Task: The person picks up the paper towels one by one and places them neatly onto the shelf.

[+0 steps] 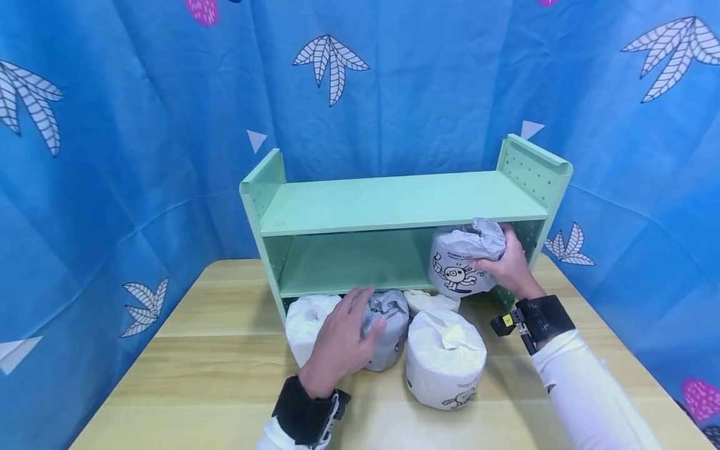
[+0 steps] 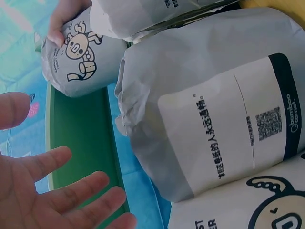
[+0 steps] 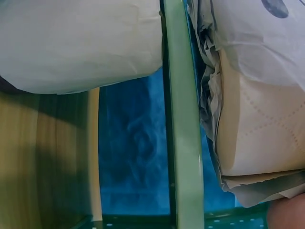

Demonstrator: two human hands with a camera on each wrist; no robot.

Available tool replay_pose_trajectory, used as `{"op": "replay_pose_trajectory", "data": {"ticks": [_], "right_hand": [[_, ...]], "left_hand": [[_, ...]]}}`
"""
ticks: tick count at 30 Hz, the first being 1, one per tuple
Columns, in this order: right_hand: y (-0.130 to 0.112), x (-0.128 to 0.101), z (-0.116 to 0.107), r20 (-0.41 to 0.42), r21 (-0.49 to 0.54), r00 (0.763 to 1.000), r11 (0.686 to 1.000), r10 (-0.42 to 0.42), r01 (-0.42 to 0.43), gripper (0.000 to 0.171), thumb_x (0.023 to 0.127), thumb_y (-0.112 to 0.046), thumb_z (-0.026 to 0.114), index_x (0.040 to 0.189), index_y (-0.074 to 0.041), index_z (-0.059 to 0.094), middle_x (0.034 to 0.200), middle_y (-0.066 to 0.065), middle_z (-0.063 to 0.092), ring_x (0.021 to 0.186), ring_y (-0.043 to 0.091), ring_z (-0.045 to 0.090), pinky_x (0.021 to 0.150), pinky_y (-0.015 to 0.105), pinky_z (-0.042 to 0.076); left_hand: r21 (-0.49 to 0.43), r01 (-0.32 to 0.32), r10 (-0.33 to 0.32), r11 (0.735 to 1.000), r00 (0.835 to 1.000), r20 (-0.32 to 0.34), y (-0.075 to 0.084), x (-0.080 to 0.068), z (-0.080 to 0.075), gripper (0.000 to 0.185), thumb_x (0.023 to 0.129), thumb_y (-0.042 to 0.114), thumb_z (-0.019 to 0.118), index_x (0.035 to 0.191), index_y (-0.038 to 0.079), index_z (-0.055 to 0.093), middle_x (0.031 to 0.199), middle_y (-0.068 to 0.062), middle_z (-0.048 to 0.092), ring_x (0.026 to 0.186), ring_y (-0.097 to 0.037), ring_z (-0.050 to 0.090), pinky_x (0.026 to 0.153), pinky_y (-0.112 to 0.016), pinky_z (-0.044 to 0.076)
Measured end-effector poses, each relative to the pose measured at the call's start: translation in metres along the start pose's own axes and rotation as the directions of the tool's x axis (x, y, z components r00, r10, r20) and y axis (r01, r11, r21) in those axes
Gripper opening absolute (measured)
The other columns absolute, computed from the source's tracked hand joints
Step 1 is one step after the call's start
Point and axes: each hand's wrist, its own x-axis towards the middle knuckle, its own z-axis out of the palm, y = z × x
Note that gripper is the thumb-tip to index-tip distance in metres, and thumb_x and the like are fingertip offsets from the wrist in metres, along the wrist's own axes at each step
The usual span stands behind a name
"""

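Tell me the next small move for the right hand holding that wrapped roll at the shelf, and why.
Probably push the roll a little deeper onto the lower shelf and let go. The right hand grips it at the shelf's right end, near the front edge, with bare shelf behind. The left hand already rests on another roll on the table.

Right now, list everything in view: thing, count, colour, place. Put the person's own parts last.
Wrapped paper rolls: five, white and grey wrap. One on the lower shelf at the right end, held; four on the table in front of the rack, at left, middle, behind and front right.
Shelf rack: one, mint green, two tiers, at the back of the table.
Table: one, light wood.
Curtain: blue with white leaf prints, around the table.
Left hand: fingers loosely over the middle roll; black wrist strap.
Right hand: grips the roll on the shelf; black wrist strap, white sleeve.
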Motion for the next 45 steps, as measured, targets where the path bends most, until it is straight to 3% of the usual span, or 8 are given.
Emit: {"op": "replay_pose_trajectory", "data": {"ticks": [6,15,22,24,32,39,45], "right_hand": [[0.002,0.008,0.004,0.029,0.028,1.0,1.0,0.003,-0.004,0.088,0.07,0.011,0.07,0.143,0.002,0.024,0.126,0.016,0.049,0.105,0.007,0.051,0.096,0.024,0.041],[0.007,0.022,0.023,0.067,0.062,0.997,0.998,0.024,-0.029,0.085,0.072,0.007,0.07,0.144,-0.003,0.026,0.128,0.017,0.049,0.108,0.012,0.05,0.101,0.039,0.038],[0.011,0.031,0.025,0.109,0.137,0.994,0.991,-0.015,0.0,0.063,0.075,0.009,0.067,0.132,0.002,0.039,0.108,-0.004,0.062,0.096,0.009,0.062,0.086,0.025,0.05],[0.013,0.034,0.023,0.125,0.175,0.991,0.984,-0.042,0.02,0.058,0.075,0.011,0.066,0.128,-0.001,0.045,0.105,-0.009,0.066,0.095,0.009,0.065,0.083,0.023,0.051],[0.022,0.042,0.019,0.203,0.254,0.972,0.965,-0.12,0.066,0.053,0.078,0.01,0.06,0.124,-0.016,0.057,0.112,-0.007,0.069,0.101,0.014,0.066,0.089,0.027,0.05],[0.024,0.045,0.019,0.25,0.302,0.964,0.953,-0.088,0.009,0.05,0.08,0.011,0.058,0.118,-0.021,0.059,0.112,-0.007,0.069,0.101,0.014,0.066,0.089,0.026,0.049],[0.026,0.049,0.017,0.32,0.349,0.941,0.937,-0.107,-0.013,0.05,0.082,0.012,0.054,0.116,-0.023,0.061,0.111,-0.007,0.07,0.101,0.013,0.066,0.089,0.025,0.049]], "left_hand": [[0.003,-0.001,0.001,1.0,1.0,-0.02,-0.003,-0.001,-0.006,0.061,0.097,0.04,0.053,0.145,0.005,0.041,0.144,-0.022,0.042,0.131,-0.038,0.041,0.103,-0.056,0.037],[0.008,0.046,-0.045,0.999,0.998,-0.053,-0.012,-0.004,-0.023,0.062,0.097,0.039,0.055,0.147,0.006,0.04,0.147,-0.023,0.039,0.134,-0.038,0.038,0.106,-0.057,0.034],[0.009,0.071,-0.071,0.997,0.996,-0.053,-0.014,-0.003,-0.029,0.059,0.098,0.039,0.052,0.147,0.008,0.04,0.148,-0.022,0.038,0.135,-0.038,0.037,0.106,-0.057,0.033],[0.008,0.077,-0.077,0.997,0.996,-0.054,-0.014,-0.002,-0.029,0.059,0.099,0.039,0.051,0.147,0.008,0.04,0.148,-0.022,0.038,0.135,-0.038,0.037,0.106,-0.057,0.034],[0.005,0.094,-0.093,0.996,0.994,-0.057,-0.013,-0.002,-0.032,0.06,0.099,0.041,0.05,0.148,0.008,0.039,0.149,-0.022,0.037,0.135,-0.038,0.037,0.106,-0.057,0.034],[-0.003,0.093,-0.093,0.996,0.994,-0.057,-0.015,-0.004,-0.032,0.06,0.099,0.04,0.05,0.148,0.007,0.039,0.149,-0.022,0.036,0.135,-0.038,0.036,0.106,-0.056,0.034],[0.0,0.082,-0.082,0.997,0.994,-0.071,-0.016,-0.003,-0.031,0.06,0.098,0.039,0.051,0.146,0.006,0.04,0.148,-0.022,0.038,0.134,-0.037,0.038,0.106,-0.055,0.034]]}}
